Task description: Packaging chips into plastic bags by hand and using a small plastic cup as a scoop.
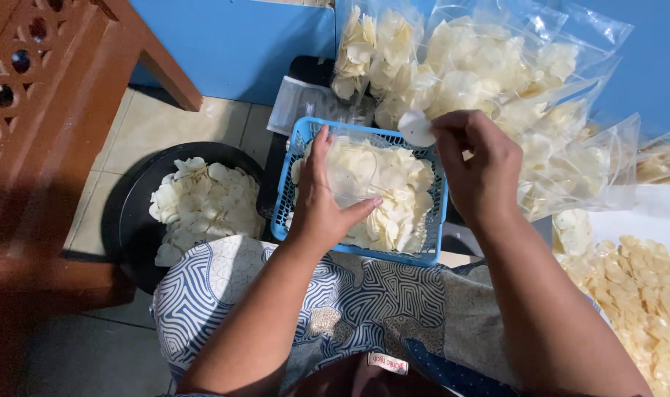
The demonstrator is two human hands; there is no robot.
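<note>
Basket [291,213] on lap; pan [122,213] left; filled bags [570,132] behind basket.

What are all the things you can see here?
Basket: one, blue plastic, on the person's lap, holding a clear bag of pale chips.
Single chip: one, white, round, pinched above the basket.
Filled bags: several, clear plastic with pale chips, stacked behind the basket.
Round tray: one, black, on the floor to the left, with a heap of white chips.
Loose chips: a heap, yellowish, on a white sheet at the right.
Wooden furniture: one, reddish brown, far left.
Wall: blue, behind.
Cloth: blue and white pattern, over the lap.
Left hand: pressing flat on the bag in the basket.
Right hand: holding the single chip.
</note>
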